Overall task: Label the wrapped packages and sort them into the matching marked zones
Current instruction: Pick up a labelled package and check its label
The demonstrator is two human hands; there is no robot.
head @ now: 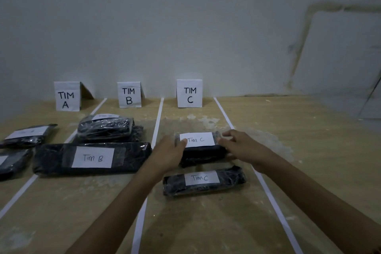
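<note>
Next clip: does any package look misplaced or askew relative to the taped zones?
The long Tim B package lies over the tape line on the Tim A side, its left end poking out of its lane. The left hand and right hand grip the farther Tim C package, inside its own lane.

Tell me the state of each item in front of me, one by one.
Far Tim C package: labelled, in zone C, gripped at both ends.
Near Tim C package: labelled, lying free in zone C.
Tim B package: labelled, lying flat in zone B.
Rear stack: packages piled in zone B.
Left hand: grips the far package's left end.
Right hand: grips its right end.
TIM C sign: standing upright.
</note>
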